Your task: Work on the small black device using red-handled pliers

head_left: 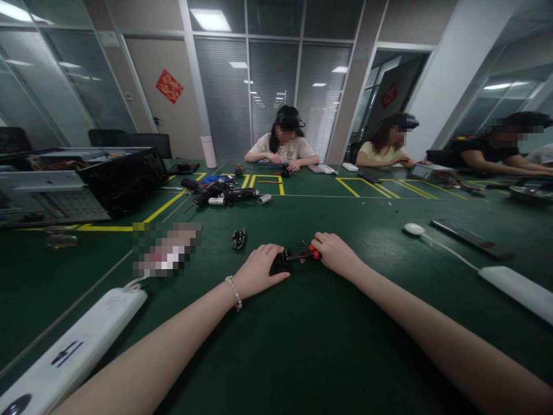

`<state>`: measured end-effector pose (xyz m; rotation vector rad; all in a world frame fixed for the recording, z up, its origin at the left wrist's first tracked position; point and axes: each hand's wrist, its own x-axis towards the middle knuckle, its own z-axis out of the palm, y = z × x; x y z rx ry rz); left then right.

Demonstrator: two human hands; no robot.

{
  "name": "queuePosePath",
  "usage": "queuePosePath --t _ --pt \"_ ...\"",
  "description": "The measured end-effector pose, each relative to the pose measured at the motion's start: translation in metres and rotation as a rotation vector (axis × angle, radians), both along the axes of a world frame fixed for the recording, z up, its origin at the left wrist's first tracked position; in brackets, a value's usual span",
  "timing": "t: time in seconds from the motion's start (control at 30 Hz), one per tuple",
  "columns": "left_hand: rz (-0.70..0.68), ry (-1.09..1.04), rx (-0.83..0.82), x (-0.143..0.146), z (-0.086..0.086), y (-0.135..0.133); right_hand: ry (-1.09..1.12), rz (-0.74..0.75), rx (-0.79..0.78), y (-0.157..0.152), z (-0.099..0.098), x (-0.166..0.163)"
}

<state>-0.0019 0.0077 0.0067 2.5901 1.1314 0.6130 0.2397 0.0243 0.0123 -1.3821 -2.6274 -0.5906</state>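
On the green table, my left hand (260,270) is closed around a small black part (281,263), keeping it against the surface. What kind of part it is cannot be made out. My right hand (334,252) grips red-handled pliers (311,252), whose dark jaws point left and reach the part's right side. Whether the jaws are clamped on it is too small to tell. A few thin, small pieces (301,243) lie just behind the pliers. To the left of my left hand sits another small black part (238,238) with light metal bits on it.
An opened computer case (56,193) stands at the left. A heap of black cables and tools (222,191) lies beyond my hands. White power packs flank me, one at left (82,340) and one at right (516,282). Several people sit across the table (194,369).
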Motion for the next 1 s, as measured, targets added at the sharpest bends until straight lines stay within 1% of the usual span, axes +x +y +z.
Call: queuePosePath --t 0.3,0.73,1.0 --pt "-0.003 -0.009 0.043 -0.0005 -0.0044 0.0016 -0.004 -0.018 0.020 0.0009 -0.0014 -0.0008" --pt "-0.002 -0.006 0.015 -0.0009 -0.0029 0.0002 0.002 0.002 0.013 0.0010 -0.0014 0.0002" --pt "0.002 -0.005 0.006 -0.0007 -0.0016 0.0004 0.002 -0.022 0.005 -0.0011 0.0002 -0.0019"
